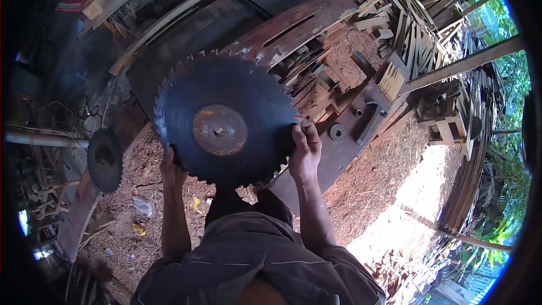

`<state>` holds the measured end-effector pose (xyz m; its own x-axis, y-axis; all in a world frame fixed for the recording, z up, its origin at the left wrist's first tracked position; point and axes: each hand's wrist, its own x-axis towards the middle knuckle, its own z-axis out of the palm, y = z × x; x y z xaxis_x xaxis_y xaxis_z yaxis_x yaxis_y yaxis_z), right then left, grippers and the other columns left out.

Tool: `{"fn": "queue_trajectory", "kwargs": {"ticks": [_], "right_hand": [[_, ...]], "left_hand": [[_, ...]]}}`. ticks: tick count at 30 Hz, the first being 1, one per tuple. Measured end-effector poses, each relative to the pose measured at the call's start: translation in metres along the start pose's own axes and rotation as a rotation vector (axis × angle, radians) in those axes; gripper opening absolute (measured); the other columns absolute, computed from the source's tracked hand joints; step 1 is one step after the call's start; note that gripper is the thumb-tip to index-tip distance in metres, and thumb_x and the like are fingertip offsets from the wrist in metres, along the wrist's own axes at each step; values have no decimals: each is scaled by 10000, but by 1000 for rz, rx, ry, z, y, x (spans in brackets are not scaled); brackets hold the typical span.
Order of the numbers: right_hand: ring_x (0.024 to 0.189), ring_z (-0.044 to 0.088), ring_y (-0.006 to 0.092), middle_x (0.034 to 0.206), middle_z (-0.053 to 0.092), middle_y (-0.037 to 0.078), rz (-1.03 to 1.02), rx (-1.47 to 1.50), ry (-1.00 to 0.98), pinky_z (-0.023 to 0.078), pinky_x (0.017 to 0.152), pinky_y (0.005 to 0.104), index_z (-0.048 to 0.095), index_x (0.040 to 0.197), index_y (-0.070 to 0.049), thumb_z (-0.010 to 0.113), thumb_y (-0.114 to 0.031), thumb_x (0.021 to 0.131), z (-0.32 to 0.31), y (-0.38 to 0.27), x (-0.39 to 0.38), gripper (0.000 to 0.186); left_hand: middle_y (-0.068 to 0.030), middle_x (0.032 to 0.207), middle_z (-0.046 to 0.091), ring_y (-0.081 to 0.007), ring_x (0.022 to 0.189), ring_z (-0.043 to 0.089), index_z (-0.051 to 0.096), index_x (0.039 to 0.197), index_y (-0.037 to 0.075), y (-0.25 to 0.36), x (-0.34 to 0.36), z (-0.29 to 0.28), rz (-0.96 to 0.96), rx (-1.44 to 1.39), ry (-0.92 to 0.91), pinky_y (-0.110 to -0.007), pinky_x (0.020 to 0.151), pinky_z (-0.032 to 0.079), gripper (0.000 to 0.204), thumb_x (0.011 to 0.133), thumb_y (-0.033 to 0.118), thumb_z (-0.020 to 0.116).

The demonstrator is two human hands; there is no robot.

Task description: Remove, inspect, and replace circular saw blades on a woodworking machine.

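Note:
A large dark circular saw blade (226, 79) with toothed rim and a rusty centre around a small hole is held up in front of me. My left hand (172, 166) grips its lower left edge, and my right hand (305, 152) grips its right edge, with fingers on the rim. Just right of that hand, a rusty metal machine plate (333, 164) carries a ring-shaped part (337, 132), a short tube and a bar. A smaller toothed blade (105, 172) rests at the left against a reddish-brown board (79, 226).
A dark machine table (203, 22) with a worn reddish board (316, 14) stands beyond the blade. Stacked wood offcuts (423, 22) fill the upper right, beside wooden posts and beams (463, 62). Sawdust and scraps cover the floor (389, 186). A pipe (45, 138) runs at the left.

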<state>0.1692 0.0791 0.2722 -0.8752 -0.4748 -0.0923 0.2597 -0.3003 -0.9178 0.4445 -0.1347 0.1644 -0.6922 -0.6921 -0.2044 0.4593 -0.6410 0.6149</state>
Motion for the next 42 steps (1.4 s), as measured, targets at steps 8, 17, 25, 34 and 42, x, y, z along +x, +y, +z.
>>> {"fn": "queue_trajectory", "kwargs": {"ticks": [8,17,25,34,42], "right_hand": [[749,386,11,818,480,-95,47,-55,-41,315,693,173,638,1043,-43,542,-96,975,72,17,-6,129],[802,547,82,903,630,7,211,179,-73,421,732,213,637,1078,-19,499,-85,935,111,26,0,209],[733,578,132,883,650,41,464,286,120,456,647,255,620,982,-52,502,-200,947,131,48,1,193],[717,589,134,858,642,13,569,501,-92,489,647,280,625,981,-73,563,-230,929,135,67,-1,177],[778,614,151,913,657,21,549,475,55,509,689,295,636,1080,-72,586,-228,922,144,69,3,228]], "left_hand": [[-124,1380,510,-268,1212,527,416,1386,30,47,1,-47,6,-92,30,-438,1028,414,471,1014,316,460],[-112,1414,487,-261,1261,490,406,1409,29,70,4,-75,-4,-136,71,-437,1072,371,485,1020,315,450],[-120,1351,544,-243,1173,558,438,1377,26,95,10,-92,-19,-207,-54,-410,996,443,440,1017,276,459],[-116,1349,547,-254,1186,557,457,1371,40,118,14,-95,1,-194,-47,-412,1007,441,411,1020,254,450],[-132,1332,561,-261,1178,567,510,1326,26,137,23,-80,48,-112,-65,-416,1009,451,375,1015,230,467]]}}
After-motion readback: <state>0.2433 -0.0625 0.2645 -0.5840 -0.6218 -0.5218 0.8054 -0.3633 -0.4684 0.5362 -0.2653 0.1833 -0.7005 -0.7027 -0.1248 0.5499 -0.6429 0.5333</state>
